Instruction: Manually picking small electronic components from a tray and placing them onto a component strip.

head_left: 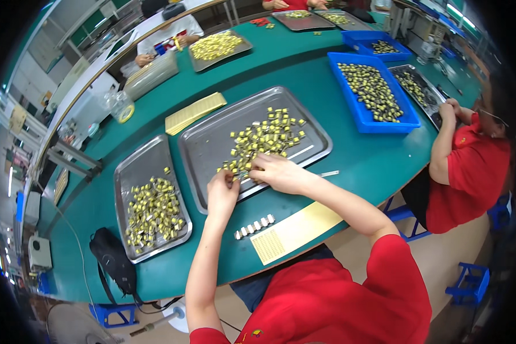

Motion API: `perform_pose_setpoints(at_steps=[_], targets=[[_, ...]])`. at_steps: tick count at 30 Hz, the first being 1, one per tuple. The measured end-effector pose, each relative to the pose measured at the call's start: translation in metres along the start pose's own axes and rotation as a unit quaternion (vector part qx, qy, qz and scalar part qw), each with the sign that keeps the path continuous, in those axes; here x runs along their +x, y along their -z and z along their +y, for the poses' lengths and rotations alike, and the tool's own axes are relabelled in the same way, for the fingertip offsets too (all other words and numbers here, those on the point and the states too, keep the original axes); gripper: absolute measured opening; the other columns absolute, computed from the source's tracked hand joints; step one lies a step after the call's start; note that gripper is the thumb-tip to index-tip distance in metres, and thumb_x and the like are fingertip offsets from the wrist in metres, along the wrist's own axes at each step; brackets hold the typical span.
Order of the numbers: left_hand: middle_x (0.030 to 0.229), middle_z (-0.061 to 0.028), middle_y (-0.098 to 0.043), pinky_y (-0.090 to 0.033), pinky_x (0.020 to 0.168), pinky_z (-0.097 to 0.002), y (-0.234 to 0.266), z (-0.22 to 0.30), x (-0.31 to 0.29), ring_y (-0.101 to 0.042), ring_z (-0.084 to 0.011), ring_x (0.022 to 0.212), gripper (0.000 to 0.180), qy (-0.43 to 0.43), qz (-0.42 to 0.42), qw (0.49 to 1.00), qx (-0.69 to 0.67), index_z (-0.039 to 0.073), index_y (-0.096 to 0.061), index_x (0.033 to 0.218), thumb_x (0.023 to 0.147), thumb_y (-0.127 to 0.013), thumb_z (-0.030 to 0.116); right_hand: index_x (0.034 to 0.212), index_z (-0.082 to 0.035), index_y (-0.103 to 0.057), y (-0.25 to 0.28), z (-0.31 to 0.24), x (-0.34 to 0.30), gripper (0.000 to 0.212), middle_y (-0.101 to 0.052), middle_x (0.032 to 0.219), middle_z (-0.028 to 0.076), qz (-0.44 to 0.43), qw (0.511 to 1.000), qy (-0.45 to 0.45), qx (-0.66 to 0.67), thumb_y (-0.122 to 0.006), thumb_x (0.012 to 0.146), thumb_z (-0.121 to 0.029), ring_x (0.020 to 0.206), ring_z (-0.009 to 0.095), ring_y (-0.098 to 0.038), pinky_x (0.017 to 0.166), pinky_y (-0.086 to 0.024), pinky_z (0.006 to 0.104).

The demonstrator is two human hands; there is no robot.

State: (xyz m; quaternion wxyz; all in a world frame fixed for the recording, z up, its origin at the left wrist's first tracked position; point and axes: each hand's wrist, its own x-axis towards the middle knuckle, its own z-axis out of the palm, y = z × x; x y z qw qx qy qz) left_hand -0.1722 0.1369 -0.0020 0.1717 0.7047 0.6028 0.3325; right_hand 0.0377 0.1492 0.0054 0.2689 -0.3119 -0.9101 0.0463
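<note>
My left hand (223,191) and my right hand (278,173) come together over the near edge of a large metal tray (203,152). Fingers of both are curled and pinched around something small between them, too hidden to name. Just beyond my fingertips lies a loose heap of small yellow-and-black wound components (268,133) on the tray. Between my forearms, a short row of white-sided components (254,227) stands on the green table. Beside that row is a yellow sheet of small printed labels (295,232), partly under my right forearm.
A second metal tray (152,150) with similar components stands at left, near a black pouch (113,258). Yellow sheets (195,112) lie beyond the large tray. At right is a blue bin (358,122) of components; a co-worker in a red shirt (470,166) sits there.
</note>
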Motion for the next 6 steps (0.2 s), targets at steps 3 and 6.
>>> perform_pose_setpoints(at_steps=[3,6], targets=[[0.086,-0.0158,-0.069,-0.054,0.07,-0.0331,0.006,0.003,-0.005,-0.067,-0.022,0.071,0.019,0.042,-0.021,0.997,-0.054,-0.004,-0.065,0.095,0.08,-0.07,0.006,0.104,-0.004,-0.061,0.007,-0.008,-0.005,0.018,-0.06,0.101,0.011,-0.002,0.988,-0.086,0.131,-0.062,0.087,-0.006,0.102,0.029,-0.059,0.088,-0.049,0.0394],[0.089,-0.0093,-0.072,-0.054,0.075,-0.0255,0.014,0.002,-0.01,-0.067,-0.014,0.078,0.029,0.091,-0.042,0.99,-0.104,0.0,-0.069,0.109,0.083,-0.073,0.013,0.118,-0.004,-0.058,0.022,-0.018,-0.015,0.026,-0.065,0.114,0.013,-0.018,0.85,-0.302,0.431,-0.062,0.094,-0.014,0.116,0.025,-0.058,0.102,-0.044,0.0403]])
